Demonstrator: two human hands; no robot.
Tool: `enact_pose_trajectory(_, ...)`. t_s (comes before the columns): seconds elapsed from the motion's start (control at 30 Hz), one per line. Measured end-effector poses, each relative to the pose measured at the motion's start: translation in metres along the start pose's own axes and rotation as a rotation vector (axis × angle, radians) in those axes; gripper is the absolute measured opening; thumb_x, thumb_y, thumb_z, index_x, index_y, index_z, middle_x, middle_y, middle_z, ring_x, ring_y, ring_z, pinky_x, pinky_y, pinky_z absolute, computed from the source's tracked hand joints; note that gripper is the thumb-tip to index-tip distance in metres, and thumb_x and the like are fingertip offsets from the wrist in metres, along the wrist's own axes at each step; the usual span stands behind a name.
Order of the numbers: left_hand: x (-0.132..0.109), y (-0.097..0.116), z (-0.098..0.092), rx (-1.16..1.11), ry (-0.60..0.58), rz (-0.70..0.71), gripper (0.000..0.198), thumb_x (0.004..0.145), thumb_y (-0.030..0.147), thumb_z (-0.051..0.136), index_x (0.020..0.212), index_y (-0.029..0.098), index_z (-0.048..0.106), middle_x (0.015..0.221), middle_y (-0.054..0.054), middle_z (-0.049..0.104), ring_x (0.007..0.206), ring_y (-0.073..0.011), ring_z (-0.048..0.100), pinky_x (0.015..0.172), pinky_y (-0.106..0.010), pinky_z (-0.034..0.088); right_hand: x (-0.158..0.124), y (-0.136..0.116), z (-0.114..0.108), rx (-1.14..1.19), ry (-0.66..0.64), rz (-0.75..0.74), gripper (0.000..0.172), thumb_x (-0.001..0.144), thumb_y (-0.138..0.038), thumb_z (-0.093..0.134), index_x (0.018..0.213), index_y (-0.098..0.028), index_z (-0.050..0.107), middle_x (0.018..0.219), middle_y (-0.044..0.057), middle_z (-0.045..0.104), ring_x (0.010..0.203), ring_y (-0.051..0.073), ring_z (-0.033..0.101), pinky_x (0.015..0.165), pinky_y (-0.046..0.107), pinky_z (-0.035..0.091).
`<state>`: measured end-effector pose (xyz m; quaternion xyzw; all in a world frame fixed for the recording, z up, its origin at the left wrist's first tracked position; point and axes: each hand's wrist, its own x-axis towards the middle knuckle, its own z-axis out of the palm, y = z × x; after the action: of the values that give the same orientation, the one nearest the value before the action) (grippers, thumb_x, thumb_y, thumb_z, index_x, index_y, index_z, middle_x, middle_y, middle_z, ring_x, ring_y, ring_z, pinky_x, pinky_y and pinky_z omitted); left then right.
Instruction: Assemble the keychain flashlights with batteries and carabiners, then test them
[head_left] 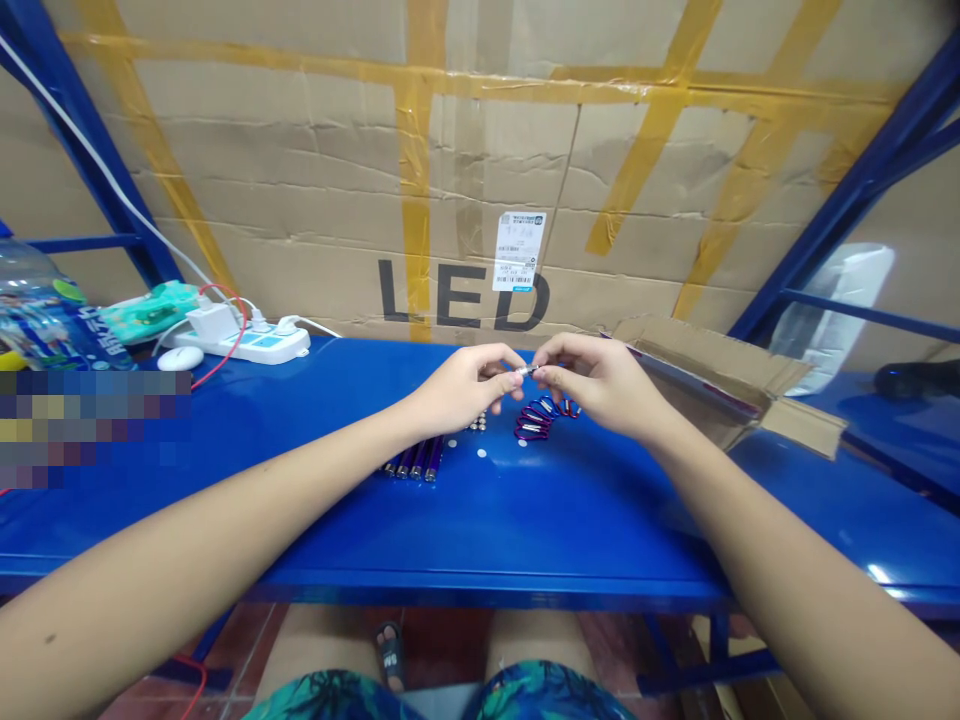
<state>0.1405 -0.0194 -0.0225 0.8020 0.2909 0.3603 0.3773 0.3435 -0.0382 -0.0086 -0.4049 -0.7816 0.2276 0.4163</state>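
Note:
Over the middle of the blue table, my left hand [480, 382] and my right hand [589, 380] meet fingertip to fingertip. Pinched between them is a small silvery metal piece [528, 370], too small to name; both hands are closed on it. Several purple metal tubes [416, 460] with silver ends lie side by side below my left hand, partly hidden by it. Small round silver pieces [478, 424] sit just under that hand. Several carabiners [534, 420], purple, blue and red, lie in a curved row beneath my right hand.
The blue table [480, 530] stands before a large taped cardboard box [315, 200] marked LED. An opened carton [697, 390] is on the right. At the left are a white power strip [262, 343] with plugs and cables, a white mouse-like object [180, 359] and a plastic bottle [52, 310].

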Motion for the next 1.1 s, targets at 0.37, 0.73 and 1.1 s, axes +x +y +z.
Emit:
enact_pose_trajectory(0.37, -0.002, 0.009, -0.001, 0.275, -0.006, -0.058, 0.035, 0.097, 0.033, 0.037, 0.079, 0.016, 0.062, 0.063, -0.001, 0.056, 0.055, -0.0129, 0.05, 0.052, -0.026, 0.037, 0.0, 0.007, 0.003, -0.164, -0.031, -0.121, 0.015, 0.086, -0.029, 0.061, 0.08, -0.022, 0.073, 0.073, 0.003, 0.07, 0.06, 0.017, 0.061, 0.061, 0.032, 0.048)
enact_pose_trajectory(0.73, -0.003, 0.01, 0.0, 0.297, -0.051, -0.131, 0.026, 0.092, 0.027, 0.046, 0.073, 0.017, 0.06, 0.065, -0.002, 0.062, 0.055, -0.0135, 0.054, 0.052, -0.026, 0.038, -0.001, 0.012, 0.007, -0.463, -0.093, -0.428, 0.023, 0.09, -0.017, 0.047, 0.081, -0.021, 0.068, 0.076, 0.007, 0.068, 0.068, 0.018, 0.058, 0.066, 0.03, 0.041)
enact_pose_trajectory(1.1, -0.008, 0.001, 0.006, 0.747, 0.004, 0.246, 0.024, 0.098, 0.025, 0.044, 0.088, 0.014, 0.063, 0.083, -0.008, 0.07, 0.075, -0.0204, 0.063, 0.068, -0.032, 0.043, 0.001, 0.012, 0.01, -0.295, -0.112, -0.245, 0.019, 0.082, -0.016, 0.052, 0.066, -0.018, 0.063, 0.058, 0.0, 0.058, 0.055, 0.013, 0.049, 0.059, 0.027, 0.037)
